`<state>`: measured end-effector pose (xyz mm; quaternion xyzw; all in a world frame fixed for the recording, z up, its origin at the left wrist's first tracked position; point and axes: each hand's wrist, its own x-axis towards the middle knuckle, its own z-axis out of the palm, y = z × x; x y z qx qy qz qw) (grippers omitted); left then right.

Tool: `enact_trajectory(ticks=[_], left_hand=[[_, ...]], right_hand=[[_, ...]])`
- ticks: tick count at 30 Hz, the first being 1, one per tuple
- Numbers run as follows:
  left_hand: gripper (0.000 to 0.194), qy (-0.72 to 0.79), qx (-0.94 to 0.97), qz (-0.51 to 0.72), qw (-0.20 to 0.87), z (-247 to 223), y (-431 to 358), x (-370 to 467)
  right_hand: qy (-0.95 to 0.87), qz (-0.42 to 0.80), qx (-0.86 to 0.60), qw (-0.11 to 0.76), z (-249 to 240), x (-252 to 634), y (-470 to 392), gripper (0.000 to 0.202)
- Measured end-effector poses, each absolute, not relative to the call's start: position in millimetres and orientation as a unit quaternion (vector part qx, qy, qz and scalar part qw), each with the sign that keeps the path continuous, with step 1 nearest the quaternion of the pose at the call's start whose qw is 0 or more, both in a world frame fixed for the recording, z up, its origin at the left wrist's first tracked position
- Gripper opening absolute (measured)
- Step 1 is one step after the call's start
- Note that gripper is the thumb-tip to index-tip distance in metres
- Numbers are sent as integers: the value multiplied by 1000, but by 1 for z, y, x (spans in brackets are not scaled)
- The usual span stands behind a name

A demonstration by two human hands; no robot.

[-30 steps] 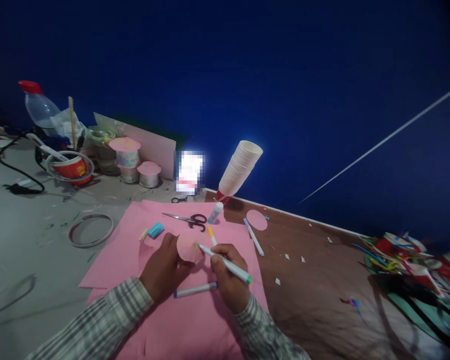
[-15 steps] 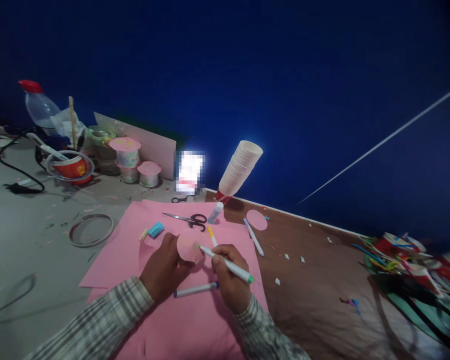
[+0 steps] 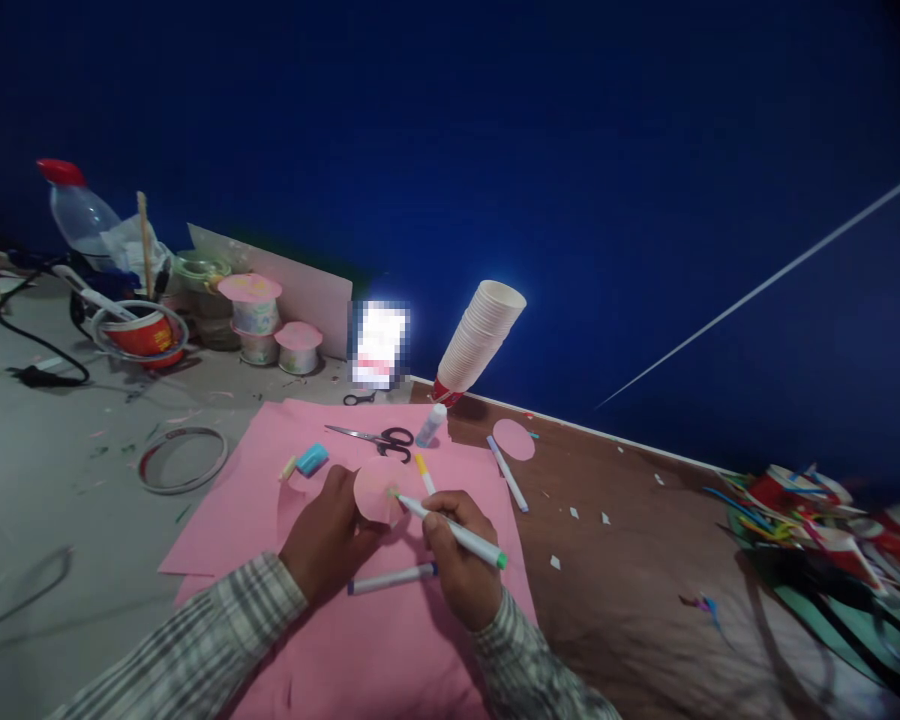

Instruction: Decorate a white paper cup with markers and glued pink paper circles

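My left hand (image 3: 334, 535) is closed round a piece topped by a pink paper disc (image 3: 375, 487); what lies under the disc is mostly hidden. Closed on a white marker with a green end (image 3: 469, 540), my right hand (image 3: 465, 560) keeps its tip at a small green mark on the disc. Pink paper sheets (image 3: 390, 660) lie beneath both hands. Between my wrists rests a blue-ended marker (image 3: 390, 579), and a yellow-tipped marker (image 3: 424, 473) is just beyond my right hand. Scissors (image 3: 375, 438) and a glue stick (image 3: 432, 425) are farther back on the paper.
A tall leaning stack of paper cups (image 3: 480, 340) stands by the blue wall. Pink-topped cups (image 3: 298, 350), a tape ring (image 3: 182, 460) and a red cup (image 3: 144, 338) are at left. To the right lie a purple-tipped marker (image 3: 508, 475), a loose pink disc (image 3: 514, 440) and craft scraps (image 3: 802, 510).
The marker's tip has shifted slightly left over the pink disc. My left hand and the surrounding things stay in place.
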<state>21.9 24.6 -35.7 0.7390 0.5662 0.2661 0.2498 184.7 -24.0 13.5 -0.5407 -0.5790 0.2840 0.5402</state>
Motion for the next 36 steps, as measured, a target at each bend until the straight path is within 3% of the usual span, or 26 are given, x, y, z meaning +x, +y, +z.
enact_trajectory(ticks=[36], left_hand=[[24, 559, 740, 281, 247, -34, 24, 23]], right_hand=[[-533, 335, -529, 569, 12, 187, -23, 11]])
